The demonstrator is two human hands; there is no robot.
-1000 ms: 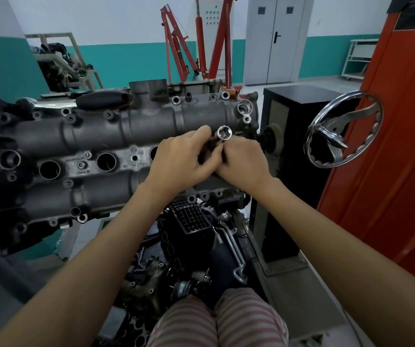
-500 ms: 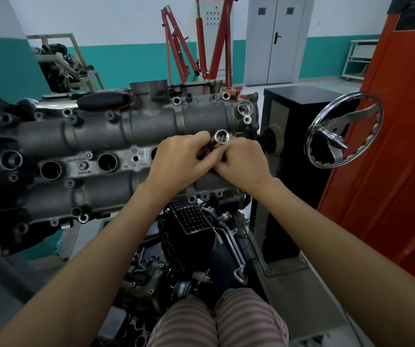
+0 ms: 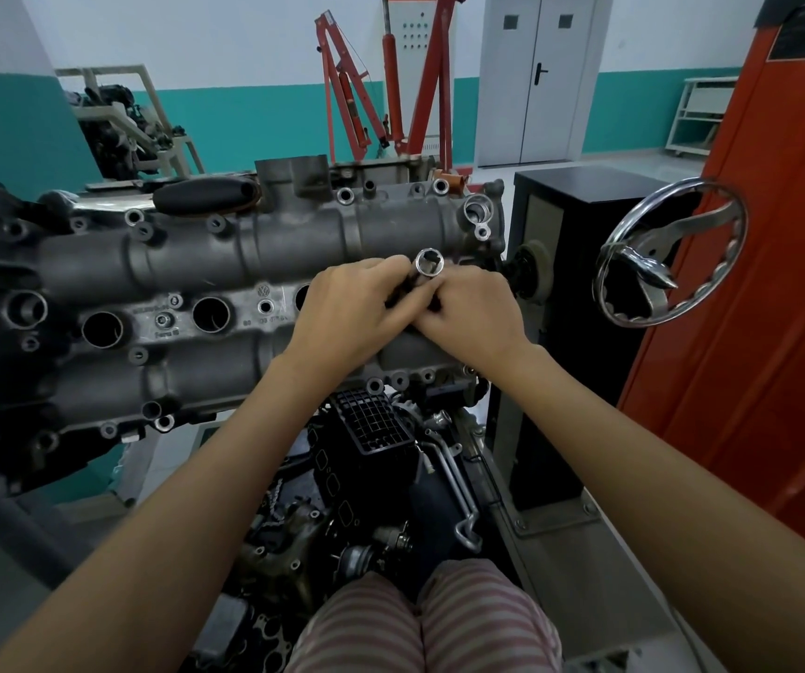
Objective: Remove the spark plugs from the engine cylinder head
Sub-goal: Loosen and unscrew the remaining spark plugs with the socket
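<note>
The grey engine cylinder head (image 3: 186,264) lies across the view on a stand, with a row of round spark plug wells (image 3: 211,314) along its middle. Both hands meet over the right end of that row. My left hand (image 3: 356,313) and my right hand (image 3: 475,318) are both closed around a shiny socket tool (image 3: 428,264), whose open hex end points up toward me. The tool's lower part and the well beneath it are hidden by my fingers. No spark plug is visible.
A chrome handwheel (image 3: 667,255) sticks out from the black stand column (image 3: 565,293) at right, beside an orange cabinet (image 3: 788,264). Loose engine parts (image 3: 371,478) lie below the head. A red engine hoist (image 3: 390,89) stands behind.
The socket tool and both hands have shifted slightly up and left; the fingers have re-gripped around the tool.
</note>
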